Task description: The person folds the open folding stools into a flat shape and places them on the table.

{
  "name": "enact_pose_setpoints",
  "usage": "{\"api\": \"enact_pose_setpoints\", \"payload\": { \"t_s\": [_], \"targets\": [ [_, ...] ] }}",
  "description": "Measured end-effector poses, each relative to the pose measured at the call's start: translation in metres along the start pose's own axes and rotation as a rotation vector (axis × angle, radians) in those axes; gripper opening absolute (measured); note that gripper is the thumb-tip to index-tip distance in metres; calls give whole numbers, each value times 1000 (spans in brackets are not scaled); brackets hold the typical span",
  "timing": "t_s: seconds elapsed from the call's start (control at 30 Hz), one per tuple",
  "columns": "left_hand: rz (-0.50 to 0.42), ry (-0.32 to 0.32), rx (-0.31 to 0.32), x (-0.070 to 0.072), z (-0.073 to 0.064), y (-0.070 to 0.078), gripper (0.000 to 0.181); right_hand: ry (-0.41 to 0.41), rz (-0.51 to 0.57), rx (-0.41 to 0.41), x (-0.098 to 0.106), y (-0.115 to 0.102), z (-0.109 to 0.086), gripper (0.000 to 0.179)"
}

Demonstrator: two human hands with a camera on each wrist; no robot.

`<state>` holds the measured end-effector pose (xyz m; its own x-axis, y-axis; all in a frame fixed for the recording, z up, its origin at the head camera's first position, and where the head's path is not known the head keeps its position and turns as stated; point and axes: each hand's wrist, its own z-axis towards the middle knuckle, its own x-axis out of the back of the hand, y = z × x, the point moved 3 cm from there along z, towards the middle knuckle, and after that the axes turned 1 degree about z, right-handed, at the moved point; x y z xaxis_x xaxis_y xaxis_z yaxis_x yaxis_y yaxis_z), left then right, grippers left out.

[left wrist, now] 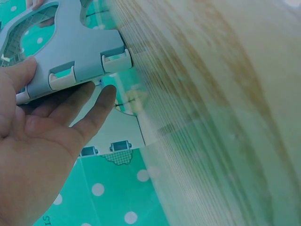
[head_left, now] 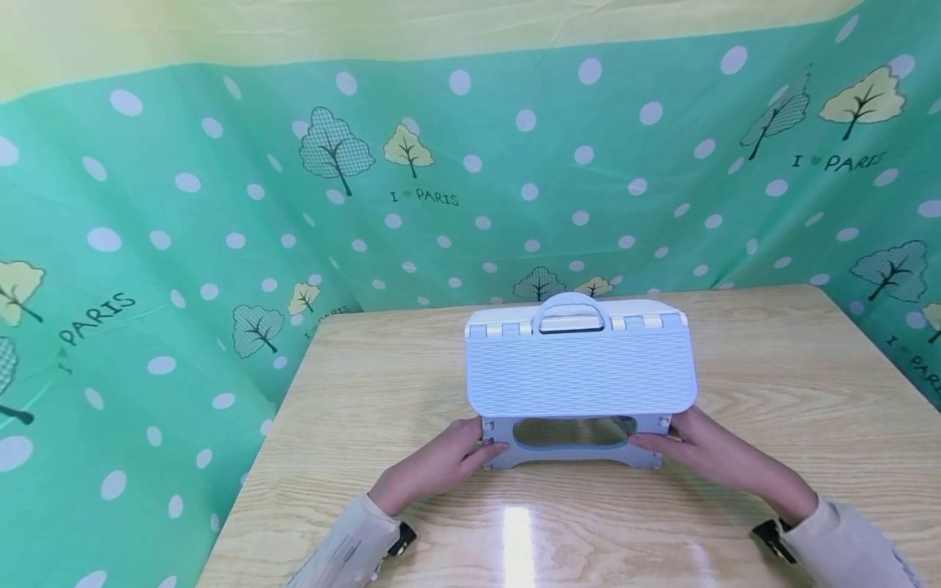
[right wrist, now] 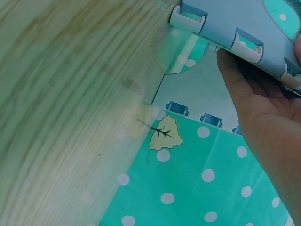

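Note:
A light blue and white folding step stool (head_left: 581, 380) stands on the wooden table in front of me. Its textured seat panel faces me, and an arched carry handle (head_left: 570, 299) rises at the seat's far edge. Under the seat, the front leg panel (head_left: 573, 455) has a wide oval cut-out. My left hand (head_left: 461, 457) grips the left edge of that panel, thumb in front and fingers behind. On the opposite edge, my right hand (head_left: 687, 445) grips it likewise. Both wrist views show the fingers reaching behind the hinged panel, with a paler panel (left wrist: 110, 134) beyond.
The wooden table (head_left: 382, 376) extends around the stool on all sides. Behind it and to both sides hangs a green dotted curtain (head_left: 441, 269) printed with trees. A bright light reflection lies on the tabletop near the front.

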<state>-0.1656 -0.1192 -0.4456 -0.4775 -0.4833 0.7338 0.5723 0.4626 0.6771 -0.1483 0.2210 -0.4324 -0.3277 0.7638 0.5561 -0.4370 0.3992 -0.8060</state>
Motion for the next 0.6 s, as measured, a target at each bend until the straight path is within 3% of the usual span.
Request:
{"api": "enact_pose_setpoints", "payload": {
  "t_s": [0.6],
  "targets": [
    [-22, -5, 7, 0, 1, 2, 49, -24, 24, -19, 1, 3, 0, 74]
  ]
}}
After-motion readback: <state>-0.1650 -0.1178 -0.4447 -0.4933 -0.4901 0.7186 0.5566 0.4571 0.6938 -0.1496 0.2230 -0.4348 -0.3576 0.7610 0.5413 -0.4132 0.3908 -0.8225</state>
